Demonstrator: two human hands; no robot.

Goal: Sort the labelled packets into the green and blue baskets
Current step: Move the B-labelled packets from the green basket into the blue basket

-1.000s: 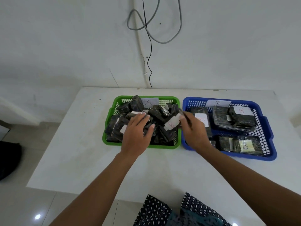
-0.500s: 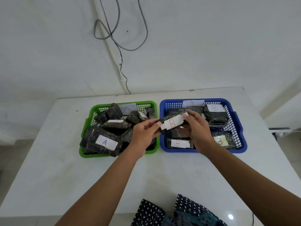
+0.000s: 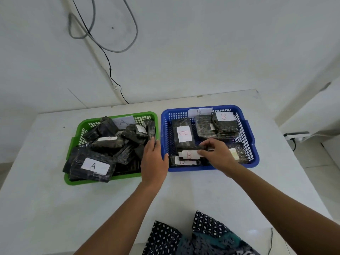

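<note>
The green basket (image 3: 75,139) on the left is heaped with dark packets; one at its front left shows an A label (image 3: 93,166). To the right, the blue basket (image 3: 254,144) holds several packets labelled B (image 3: 184,133). My right hand (image 3: 219,156) pinches the right end of a B packet (image 3: 189,155), which lies low at the blue basket's front on top of another B packet. My left hand (image 3: 153,159) is over the green basket's right edge, fingers extended, fingertips touching a packet standing on edge (image 3: 151,128).
Both baskets sit side by side on a white table (image 3: 46,208) against a white wall. Cables (image 3: 110,50) hang down the wall behind. A power strip (image 3: 296,135) lies on the floor to the right. Patterned cloth (image 3: 193,236) is at the near table edge.
The B packet, held by both hands above the baskets' shared edge, has gone down into the blue basket's front. My left hand let go and moved back to the green basket.
</note>
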